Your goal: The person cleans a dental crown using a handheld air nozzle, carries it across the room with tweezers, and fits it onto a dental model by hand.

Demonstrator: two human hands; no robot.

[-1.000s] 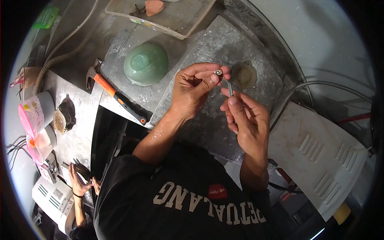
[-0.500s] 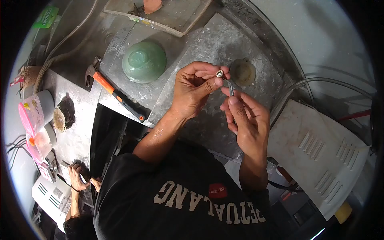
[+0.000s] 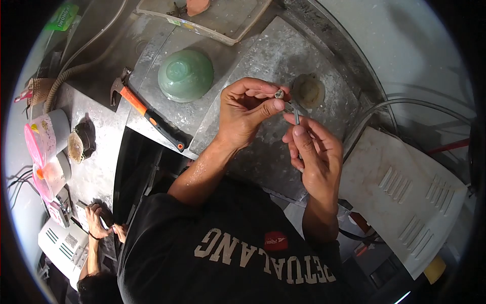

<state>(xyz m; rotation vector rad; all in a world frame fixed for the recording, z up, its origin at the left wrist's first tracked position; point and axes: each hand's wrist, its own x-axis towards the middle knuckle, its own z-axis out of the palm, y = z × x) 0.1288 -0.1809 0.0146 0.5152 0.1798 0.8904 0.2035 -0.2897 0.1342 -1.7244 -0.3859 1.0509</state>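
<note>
Holds a small shiny metal piece [image 3: 279, 95] up between the thumb and fingers of the left hand [image 3: 237, 119], drawn into a close pinch, with the roundish end showing above the thumb. Grips a slim metal tool [image 3: 297, 118] in the right hand [image 3: 319, 159], with fingers curled in and thumb along the shaft, aiming the thin end toward 11 o'clock, at the left fingertips; cannot fairly say, at so small a scale, whether touching the piece or just beside it. Works above a grey tabletop [image 3: 268, 169], with a pale round patch [image 3: 309, 91] at 3 o'clock from the piece. Has, from the left hand, an upturned green bowl [image 3: 186, 76] at 10 o'clock, a claw hammer [image 3: 135, 103] at 9, a shallow tray [image 3: 212, 34] at 11 and, well apart at 8, a co-worker's hands [image 3: 96, 222].
</note>
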